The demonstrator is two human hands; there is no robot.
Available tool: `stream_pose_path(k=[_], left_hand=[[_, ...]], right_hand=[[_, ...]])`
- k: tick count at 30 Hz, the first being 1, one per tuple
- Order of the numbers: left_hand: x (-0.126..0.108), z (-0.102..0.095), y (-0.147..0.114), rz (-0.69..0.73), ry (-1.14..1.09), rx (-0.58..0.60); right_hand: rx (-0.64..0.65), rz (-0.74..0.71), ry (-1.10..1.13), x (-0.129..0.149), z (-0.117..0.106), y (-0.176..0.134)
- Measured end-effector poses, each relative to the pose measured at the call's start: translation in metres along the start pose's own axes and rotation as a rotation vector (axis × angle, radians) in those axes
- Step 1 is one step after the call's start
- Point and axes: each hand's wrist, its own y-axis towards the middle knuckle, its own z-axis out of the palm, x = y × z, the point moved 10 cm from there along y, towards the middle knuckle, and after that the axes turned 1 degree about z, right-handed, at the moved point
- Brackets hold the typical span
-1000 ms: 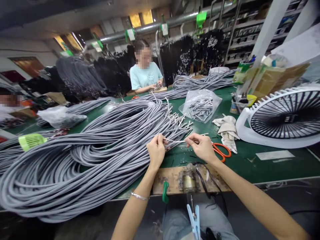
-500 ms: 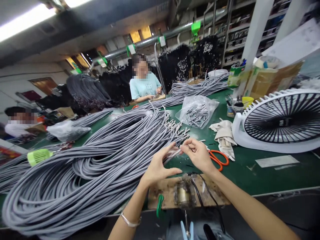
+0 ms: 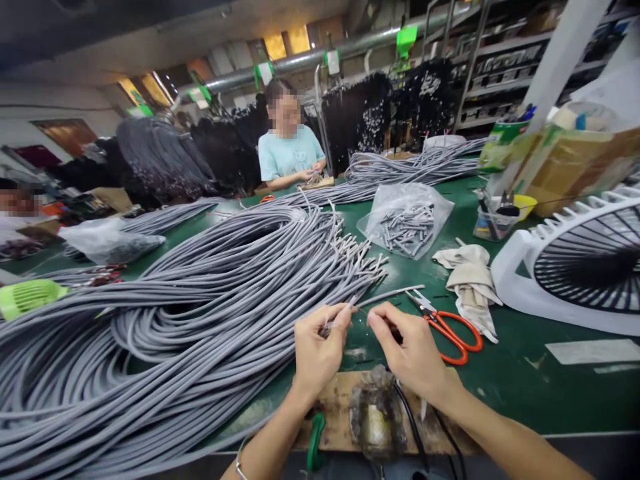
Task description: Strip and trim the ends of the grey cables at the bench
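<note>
L hand (image 3: 320, 340) sits at approx. 6 o'clock, thumb & index pinched, other fingers curled; L forearm (image 3: 277, 427) enters from approx. 7. R hand (image 3: 413, 350), approx. 4:30, also pinches thumb-to-index, rest bent under, tips near L's but apart; R forearm (image 3: 505, 430) angles twd 10.

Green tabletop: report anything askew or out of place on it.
Two mild oddities: one grey cable end juts past the bundle's other ends towards the blades of the orange-handled scissors, and a pale cloth lies crumpled beside the white fan. Both may be ordinary clutter.
</note>
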Motion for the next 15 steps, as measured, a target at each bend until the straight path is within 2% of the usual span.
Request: stream_pose_path(k=[6,12,15], left_hand=[[-0.001,0.004,-0.004,-0.021,-0.003,0.038],[0.003,0.011,-0.007,-0.085,-0.107,0.074],[-0.001,0.013,-0.009,-0.062,-0.046,0.082]], right_hand=[[0.055,-0.012,-0.017,0.0,0.01,-0.004],[0.007,-0.026,-0.029,0.003,0.007,-0.004],[-0.014,-0.044,-0.043,0.004,0.007,-0.004]])
